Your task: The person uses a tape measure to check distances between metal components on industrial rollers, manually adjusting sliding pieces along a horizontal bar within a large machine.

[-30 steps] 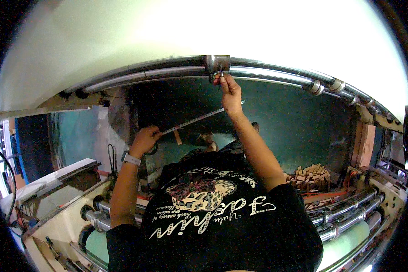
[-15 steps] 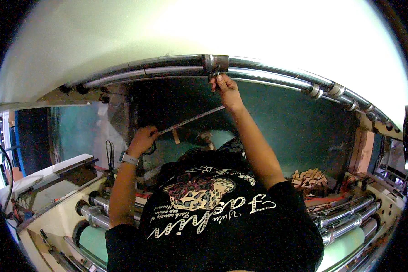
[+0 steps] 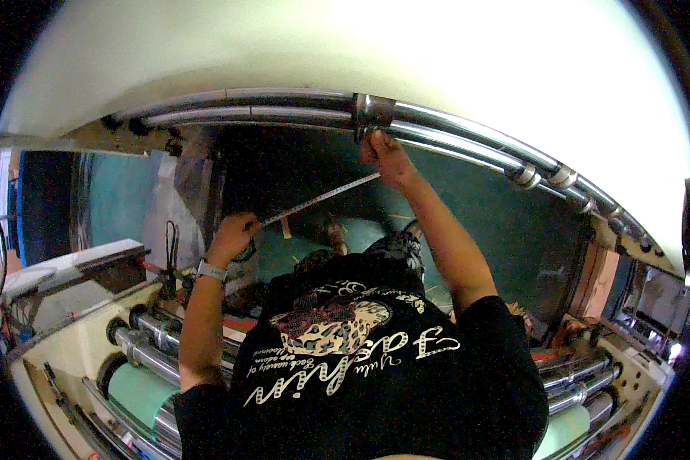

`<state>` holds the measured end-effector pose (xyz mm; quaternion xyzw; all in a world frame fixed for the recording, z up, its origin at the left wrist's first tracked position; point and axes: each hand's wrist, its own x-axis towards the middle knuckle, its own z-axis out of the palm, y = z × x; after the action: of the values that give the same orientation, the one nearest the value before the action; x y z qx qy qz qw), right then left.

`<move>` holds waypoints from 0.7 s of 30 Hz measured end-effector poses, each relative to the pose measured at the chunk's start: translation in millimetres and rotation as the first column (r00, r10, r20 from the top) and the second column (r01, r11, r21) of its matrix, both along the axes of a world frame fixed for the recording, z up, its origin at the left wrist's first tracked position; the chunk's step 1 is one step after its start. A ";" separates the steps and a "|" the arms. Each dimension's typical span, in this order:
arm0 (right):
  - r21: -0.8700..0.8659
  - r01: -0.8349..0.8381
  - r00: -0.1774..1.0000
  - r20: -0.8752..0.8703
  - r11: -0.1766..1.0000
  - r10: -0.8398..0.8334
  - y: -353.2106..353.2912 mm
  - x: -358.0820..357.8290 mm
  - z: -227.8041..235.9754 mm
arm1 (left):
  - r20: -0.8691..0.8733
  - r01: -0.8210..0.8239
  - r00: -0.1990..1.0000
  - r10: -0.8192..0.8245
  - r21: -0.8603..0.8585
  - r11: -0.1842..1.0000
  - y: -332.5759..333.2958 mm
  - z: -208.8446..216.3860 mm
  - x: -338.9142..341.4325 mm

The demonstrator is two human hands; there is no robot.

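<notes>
A pale measuring tape (image 3: 322, 196) stretches in a slanting line between my two hands. My left hand (image 3: 233, 238), with a watch (image 3: 211, 269) on its wrist, is closed on the tape's lower left end; something dark hangs below the fingers. Its other end disappears behind my right hand (image 3: 392, 162), so I cannot tell whether that hand grips it. My right fingers are curled closed against the underside of a dark metal collar (image 3: 373, 111) on the shiny shafts (image 3: 445, 127). What lies between these fingers is hidden.
More collars (image 3: 525, 177) sit farther right on the shafts. Behind them rises a big white surface (image 3: 360, 46). Near my body are machine rollers with a green-covered roll (image 3: 139, 395) at left and another green roll (image 3: 569, 426) at right. An orange-brown upright (image 3: 599, 280) stands at right.
The whole view has shifted slightly. My right hand stays at the collar, its fingers now curled more under it. The tape still spans between my hands.
</notes>
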<state>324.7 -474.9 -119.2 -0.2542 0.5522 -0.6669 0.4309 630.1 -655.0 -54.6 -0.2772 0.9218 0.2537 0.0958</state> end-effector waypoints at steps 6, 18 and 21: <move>0.040 0.006 0.986 -0.166 0.999 0.001 0.8 -10.0 -34.4 | 0.090 -0.058 0.994 0.055 0.034 0.998 2.8 12.8 22.7; -0.203 0.014 0.900 0.430 0.979 0.076 -3.4 -4.1 -34.4 | -0.024 -0.092 0.996 0.090 -0.081 0.992 16.6 -4.8 59.3; -0.147 -0.025 0.878 0.470 0.989 0.092 1.4 -3.6 -23.7 | 0.108 -0.154 0.982 0.152 0.009 0.988 29.4 7.1 44.0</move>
<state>321.1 -473.5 -142.9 -0.1285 0.3748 -0.7316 0.5548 674.1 -625.6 -47.5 -0.3595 0.8891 0.2529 0.1278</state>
